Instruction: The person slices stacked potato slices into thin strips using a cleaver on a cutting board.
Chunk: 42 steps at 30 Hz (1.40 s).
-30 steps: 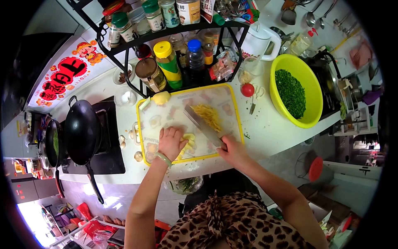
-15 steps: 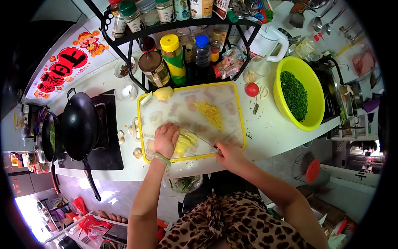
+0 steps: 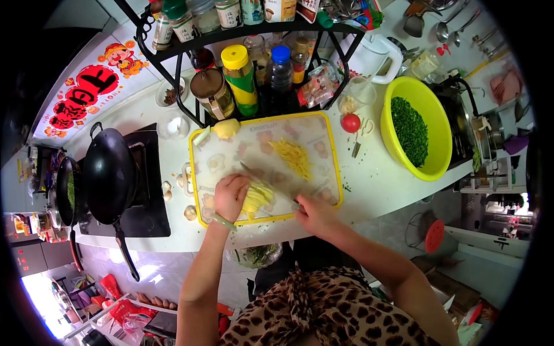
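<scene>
My right hand [image 3: 314,214] is closed around the handle of a knife [image 3: 268,183], whose blade points up and left over the cutting board [image 3: 231,154]. Pale yellow slices [image 3: 257,199] lie beside the blade, close to my left hand [image 3: 231,193]. The fingers of my left hand are curled together at the left edge of the slices; whether they pinch one is hidden. A pile of thin yellow shreds [image 3: 293,158] sits farther up the board. A peeled yellow piece [image 3: 226,128] rests at the board's top left corner.
Left of the board stand a black wok [image 3: 109,176] and a smaller pan [image 3: 70,190]. A spice rack [image 3: 248,36] is behind the board. To the right are a tomato [image 3: 350,123] and a yellow-green bowl [image 3: 441,138] of chopped greens.
From a second ago, the knife has moved from beside the shreds down and left to the slices. The slices are spread out more, and my left hand is curled tighter.
</scene>
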Motion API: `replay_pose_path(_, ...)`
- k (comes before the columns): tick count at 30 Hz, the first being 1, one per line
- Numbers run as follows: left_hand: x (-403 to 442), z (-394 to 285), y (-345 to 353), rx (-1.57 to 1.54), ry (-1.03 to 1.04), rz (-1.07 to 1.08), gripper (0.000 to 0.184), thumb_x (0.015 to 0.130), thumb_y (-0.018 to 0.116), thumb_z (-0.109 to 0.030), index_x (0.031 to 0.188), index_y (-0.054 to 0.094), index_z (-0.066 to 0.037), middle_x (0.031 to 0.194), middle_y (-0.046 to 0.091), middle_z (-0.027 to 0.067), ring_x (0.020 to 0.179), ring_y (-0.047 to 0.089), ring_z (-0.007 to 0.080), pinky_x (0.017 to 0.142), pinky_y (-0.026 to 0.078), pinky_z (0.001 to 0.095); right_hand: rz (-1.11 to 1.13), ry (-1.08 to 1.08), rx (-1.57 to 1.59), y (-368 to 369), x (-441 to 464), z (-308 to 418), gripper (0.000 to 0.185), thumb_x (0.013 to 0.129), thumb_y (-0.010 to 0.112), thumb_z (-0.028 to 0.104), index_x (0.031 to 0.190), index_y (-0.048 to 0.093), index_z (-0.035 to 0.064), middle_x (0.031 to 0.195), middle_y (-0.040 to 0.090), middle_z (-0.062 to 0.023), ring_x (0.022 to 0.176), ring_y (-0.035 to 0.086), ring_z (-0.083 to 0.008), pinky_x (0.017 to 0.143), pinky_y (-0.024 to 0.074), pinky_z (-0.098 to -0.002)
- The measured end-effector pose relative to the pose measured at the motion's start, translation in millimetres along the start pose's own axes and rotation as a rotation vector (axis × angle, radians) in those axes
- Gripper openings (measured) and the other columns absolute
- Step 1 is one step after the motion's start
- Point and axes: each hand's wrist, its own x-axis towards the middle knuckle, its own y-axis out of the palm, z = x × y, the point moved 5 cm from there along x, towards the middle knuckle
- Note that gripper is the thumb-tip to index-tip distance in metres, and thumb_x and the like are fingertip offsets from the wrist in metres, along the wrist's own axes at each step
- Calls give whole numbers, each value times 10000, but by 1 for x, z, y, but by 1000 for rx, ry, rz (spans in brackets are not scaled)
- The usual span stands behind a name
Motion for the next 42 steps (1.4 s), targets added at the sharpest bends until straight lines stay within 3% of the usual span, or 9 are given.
replay_pose_path(4, -23, -13, -24, 179, -61, -359, 351, 845, 586, -106, 1193, 586, -60, 1237, 544, 175, 1110, 497, 356, 964, 362, 433, 60, 22, -163, -4, 16, -6, 164, 837, 577, 184, 926, 516, 62, 742, 631, -120, 687, 619, -338, 602, 467, -476)
replay_pose_path(13, -62, -33, 46, 318, -113, -48, 745, 815, 658, -328, 1419, 331, -41, 1513, 234, 170, 1401, 198, 366, 1086, 192, 562, 95, -169, -239, 3, 32, 12, 151, 841, 582, 169, 938, 513, 76, 738, 607, -134, 676, 610, -347, 597, 470, -466)
replay_pose_path(20, -57, -29, 50, 261, -181, -137, 703, 829, 643, -301, 1406, 344, -33, 1508, 245, 171, 1397, 210, 362, 1085, 191, 563, 162, -60, -200, -7, 43, 9, 155, 834, 586, 170, 939, 512, 84, 736, 621, -116, 681, 614, -346, 587, 468, -459)
replay_pose_path(23, -43, -30, 31, 193, -200, -223, 589, 839, 628, -258, 1358, 426, -65, 1473, 311, 164, 1367, 259, 372, 1068, 214, 567, 142, -2, -123, -17, 51, 7, 150, 832, 583, 174, 916, 507, 76, 728, 611, -130, 673, 598, -365, 579, 464, -457)
replay_pose_path(25, -27, -22, 13, 283, -181, -325, 419, 824, 638, -179, 1223, 558, -81, 1312, 493, 155, 1250, 414, 361, 1023, 300, 518, 141, 23, -67, -18, 52, 3, 156, 827, 593, 177, 904, 504, 74, 726, 605, -131, 669, 588, -372, 579, 462, -449)
replay_pose_path(26, -20, -15, 5, 284, -182, -324, 419, 824, 638, -179, 1223, 558, -81, 1312, 493, 155, 1250, 414, 361, 1023, 300, 518, 153, 9, -12, -17, 53, 1, 166, 826, 616, 166, 874, 495, 64, 687, 584, -101, 609, 580, -305, 544, 449, -409)
replay_pose_path(29, -1, 1, -14, -13, -190, -376, 255, 774, 682, -80, 1023, 638, -47, 1002, 634, 123, 900, 598, 297, 813, 463, 383, 224, 90, 193, -13, 49, -9, 196, 821, 648, 140, 839, 477, 46, 637, 548, -63, 540, 557, -207, 504, 435, -350)
replay_pose_path(33, 10, -22, -18, -180, -166, -321, 286, 753, 700, -54, 1028, 624, -48, 987, 615, 117, 811, 609, 254, 725, 493, 345, 381, 377, 663, -11, 36, -2, 185, 862, 639, 110, 796, 477, 50, 630, 528, -2, 484, 479, -61, 439, 372, -236)
replay_pose_path(42, 3, -13, -11, -388, -402, -407, 335, 729, 643, 97, 1029, 592, -42, 897, 565, 44, 720, 563, 120, 653, 489, 230, 409, 404, 835, -9, 20, 7, 128, 867, 627, 88, 857, 505, 48, 633, 530, -13, 461, 463, -67, 425, 360, -227)
